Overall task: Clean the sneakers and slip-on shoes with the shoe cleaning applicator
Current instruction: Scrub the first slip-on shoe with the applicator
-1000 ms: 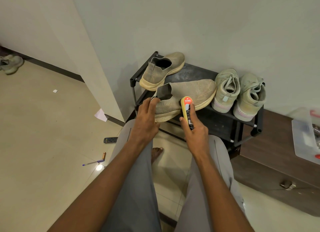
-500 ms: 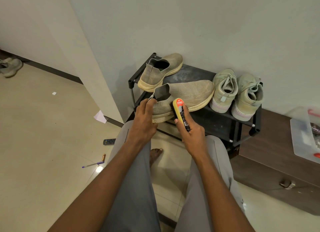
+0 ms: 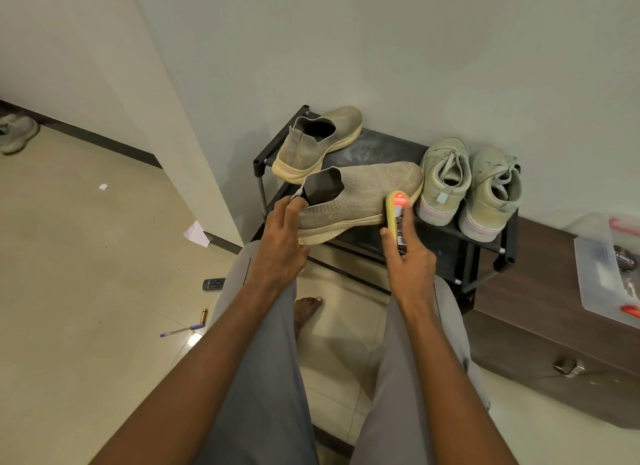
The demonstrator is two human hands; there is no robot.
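Note:
A beige knit slip-on shoe lies on its side at the front of the black shoe rack. My left hand grips its heel and pinches the heel tab. My right hand holds the shoe cleaning applicator, a yellow-edged bottle with a red label, its top against the shoe's sole edge near the toe. A second slip-on rests behind it on the rack. Two pale green lace-up sneakers stand side by side at the rack's right end.
A dark wooden cabinet sits right of the rack with a clear plastic box on top. On the tiled floor at left lie a remote, a pen, a battery and paper scraps. Another shoe lies far left.
My right hand slid the applicator along the shoe's side, first toward the heel, then back toward the toe. My left hand kept its hold on the heel.

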